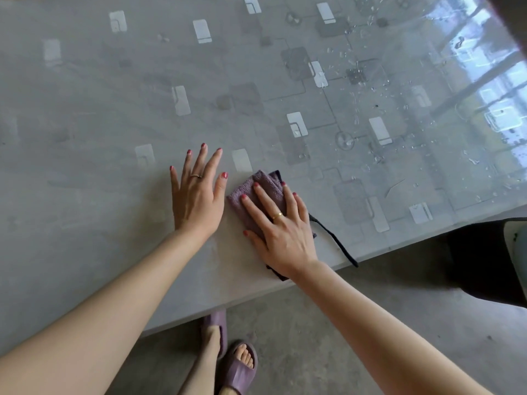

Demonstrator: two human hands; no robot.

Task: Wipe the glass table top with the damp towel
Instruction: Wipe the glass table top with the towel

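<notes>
A grey glass table top (108, 115) with pale and dark rectangle patterns fills most of the head view. A folded purple towel (245, 192) with a dark edge lies near the table's front edge. My right hand (281, 226) presses flat on the towel with straight, spread fingers. My left hand (196, 192) rests flat on the bare glass just left of the towel, fingers spread. Water droplets (356, 81) speckle the glass at the right and far right.
The table's front edge (228, 302) runs diagonally from lower left to right. Below it are the concrete floor (328, 323) and my feet in purple slippers (239, 363). A dark object (484, 260) stands by the table's right corner.
</notes>
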